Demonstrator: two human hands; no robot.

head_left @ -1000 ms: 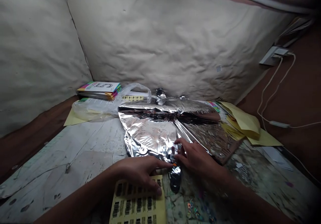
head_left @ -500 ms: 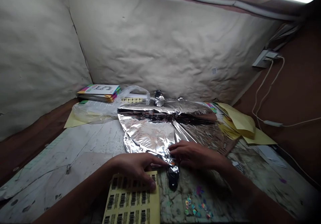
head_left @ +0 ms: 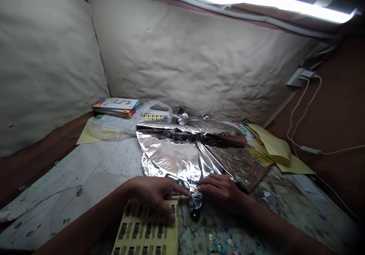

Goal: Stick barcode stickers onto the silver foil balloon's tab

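Note:
A folded silver foil balloon (head_left: 176,154) lies flat on the table, its narrow neck (head_left: 195,205) pointing toward me. My left hand (head_left: 156,194) rests left of the neck, index finger stretched out to touch it and thumb apart over a yellow sheet of barcode stickers (head_left: 146,230); its other fingers are partly hidden. From the right, my right hand (head_left: 221,188) lies with its fingers extended on the foil where the neck begins. A small orange mark shows between the fingertips of both hands.
Numbered colourful cards (head_left: 118,104) are stacked at the back left beside a clear plastic bag (head_left: 111,125). Yellow sheets (head_left: 273,144) lie at the right. Small shiny stickers (head_left: 219,243) dot the table in front. A socket with cables (head_left: 302,76) hangs on the right wall.
The right hand has moved slightly down toward me and its fingers now lie lower on the foil. The left hand stays by the neck. The whole view has tilted up a little.

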